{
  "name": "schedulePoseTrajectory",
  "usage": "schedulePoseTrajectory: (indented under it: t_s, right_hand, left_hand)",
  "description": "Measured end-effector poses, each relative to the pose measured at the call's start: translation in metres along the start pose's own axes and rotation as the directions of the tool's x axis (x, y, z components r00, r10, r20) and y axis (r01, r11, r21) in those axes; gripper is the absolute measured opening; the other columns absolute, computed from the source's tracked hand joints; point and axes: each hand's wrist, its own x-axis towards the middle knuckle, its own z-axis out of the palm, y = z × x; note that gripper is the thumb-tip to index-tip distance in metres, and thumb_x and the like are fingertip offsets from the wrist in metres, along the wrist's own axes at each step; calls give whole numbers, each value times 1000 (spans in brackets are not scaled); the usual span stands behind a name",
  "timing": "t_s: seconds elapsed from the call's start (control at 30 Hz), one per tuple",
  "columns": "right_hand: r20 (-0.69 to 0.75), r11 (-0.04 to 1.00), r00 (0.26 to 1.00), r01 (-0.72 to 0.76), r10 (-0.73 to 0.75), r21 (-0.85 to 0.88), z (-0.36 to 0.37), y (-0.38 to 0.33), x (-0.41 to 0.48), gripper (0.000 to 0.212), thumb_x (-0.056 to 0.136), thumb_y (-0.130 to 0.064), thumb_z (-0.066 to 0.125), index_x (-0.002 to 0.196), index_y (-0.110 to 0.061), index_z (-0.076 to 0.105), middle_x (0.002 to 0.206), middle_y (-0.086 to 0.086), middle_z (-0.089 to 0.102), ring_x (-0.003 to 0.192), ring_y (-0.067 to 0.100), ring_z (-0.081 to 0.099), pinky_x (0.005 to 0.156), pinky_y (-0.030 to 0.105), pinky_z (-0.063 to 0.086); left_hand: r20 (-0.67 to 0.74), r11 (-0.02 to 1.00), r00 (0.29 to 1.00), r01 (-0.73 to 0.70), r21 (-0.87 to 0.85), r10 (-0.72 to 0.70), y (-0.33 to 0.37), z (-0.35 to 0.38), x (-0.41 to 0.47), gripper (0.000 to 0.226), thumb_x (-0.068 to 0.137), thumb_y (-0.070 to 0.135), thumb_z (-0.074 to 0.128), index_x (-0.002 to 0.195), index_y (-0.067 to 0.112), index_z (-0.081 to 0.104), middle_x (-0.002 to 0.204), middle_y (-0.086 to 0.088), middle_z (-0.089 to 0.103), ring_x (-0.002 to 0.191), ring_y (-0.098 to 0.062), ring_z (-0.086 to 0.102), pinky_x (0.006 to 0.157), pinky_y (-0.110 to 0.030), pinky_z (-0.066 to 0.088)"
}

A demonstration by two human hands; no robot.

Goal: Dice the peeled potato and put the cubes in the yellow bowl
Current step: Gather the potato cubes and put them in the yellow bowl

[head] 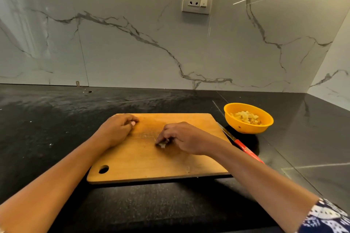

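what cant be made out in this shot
All head view:
- Potato left on the cutting board: the right hand pinches one pale potato piece, covering anything more.
- Whether the left hand holds anything: curled fingers hide its palm.
- The knife handle's end: behind the right forearm.
- Cube count in the yellow bowl: too small.

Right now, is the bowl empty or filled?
Partly filled: pale potato cubes lie heaped in the upright bowl, below its rim.
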Motion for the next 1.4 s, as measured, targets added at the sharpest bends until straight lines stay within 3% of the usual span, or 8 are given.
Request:
schedulePoseTrajectory:
  t_s: [0.2, 0.37, 0.47, 0.63, 0.77, 0.93, 1.2, 1.4]
  right_hand:
    - [36, 995, 999, -21, 18, 100, -3, -4, -46, 45, 90, 11, 40, 115, -13, 68, 117, 2, 61, 110, 11, 54, 97, 22, 40]
    - [70, 998, 996, -48, 50, -31, 17, -23, -64, 39, 103, -24, 36, 142, -20, 41, 140, -4, 39, 129, 9, 32, 109, 28, 29]
    - [-1, 992, 1000, -3, 3, -123, 26, -33, -70, 45, 99, -37, 45, 140, -19, 43, 137, -2, 40, 127, 10, 32, 104, 28, 32]
    - [-230, 967, 957, 124, -175, -221, 40, -28, -77, 24, 89, -12, 64, 113, -11, 68, 109, 5, 64, 97, 21, 57, 75, 38, 54]
    - [-239, 928, 925, 219, -296, -301, 46, -22, -81, 24, 79, -3, 73, 101, -11, 70, 97, 4, 66, 83, 20, 60, 54, 31, 54]
    - [-243, 938, 910, 302, -337, -171, 32, -11, -83, 14, 84, -9, 69, 98, -10, 72, 97, 4, 69, 87, 18, 62, 65, 32, 54]
    - [-264, 980, 957, 157, -120, 122, 25, 2, -90, 11, 81, -8, 71, 90, -12, 73, 95, -1, 67, 85, 7, 62, 75, 33, 52]
    - [-192, 981, 980, 92, -59, 169, 15, -3, -87, 11, 80, -6, 71, 89, -10, 74, 90, 2, 67, 83, 10, 63, 75, 35, 54]
  left_hand:
    - [7, 999, 1000, -18, 32, 17, 2, 2, -2, 32, 100, 20, 42, 130, 19, 54, 135, -2, 52, 121, -17, 47, 102, -30, 34]
    - [24, 996, 999, -43, 76, 41, 7, 5, -4, 33, 100, 22, 43, 132, 22, 52, 138, 0, 50, 124, -17, 46, 104, -32, 35]
    - [31, 994, 998, -61, 91, 58, 7, 5, -5, 34, 99, 23, 43, 132, 22, 52, 138, 0, 50, 124, -17, 46, 104, -32, 34]
    - [54, 991, 996, -70, 117, 64, 7, 5, -4, 35, 99, 26, 45, 134, 23, 49, 140, -1, 48, 125, -17, 45, 105, -34, 35]
    - [67, 988, 995, -84, 132, 76, 5, 6, -3, 37, 98, 29, 45, 135, 24, 48, 140, -1, 47, 126, -18, 44, 106, -36, 35]
    - [80, 983, 994, -91, 162, 79, 5, 6, -2, 39, 98, 32, 45, 136, 24, 46, 142, -1, 45, 128, -18, 43, 108, -38, 36]
    - [86, 976, 993, -95, 194, 80, 5, 7, -1, 41, 98, 34, 44, 138, 23, 44, 144, -2, 44, 130, -19, 42, 109, -39, 34]
    - [85, 972, 993, -103, 210, 87, 6, 6, -3, 41, 98, 34, 43, 138, 24, 44, 144, -1, 44, 130, -19, 41, 108, -38, 34]
